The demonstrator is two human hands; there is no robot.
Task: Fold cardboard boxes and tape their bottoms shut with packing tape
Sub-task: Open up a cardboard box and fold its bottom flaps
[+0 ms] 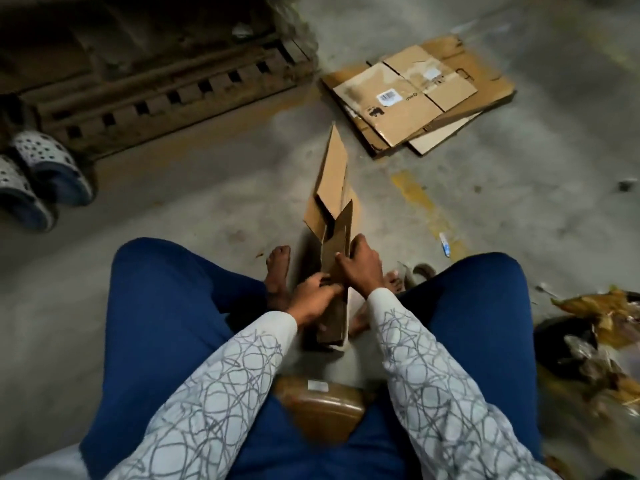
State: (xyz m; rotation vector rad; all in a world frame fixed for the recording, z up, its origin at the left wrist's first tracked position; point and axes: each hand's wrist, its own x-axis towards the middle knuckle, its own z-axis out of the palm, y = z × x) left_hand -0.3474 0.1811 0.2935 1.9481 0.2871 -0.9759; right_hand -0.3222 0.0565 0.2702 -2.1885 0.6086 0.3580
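Observation:
A flattened brown cardboard box stands on edge between my knees, its flaps splayed toward the far side. My left hand grips the box's near part from the left, fingers curled over its edge. My right hand grips the same box from the right, a little farther out, thumb on top. A stack of flattened boxes with a barcode label lies on the concrete floor beyond. No tape roll is clearly visible.
A wooden pallet lies at the back left, with a pair of perforated clogs beside it. My bare feet flank the box. A taped box sits under me. Scrap tape and wrapping are heaped at the right.

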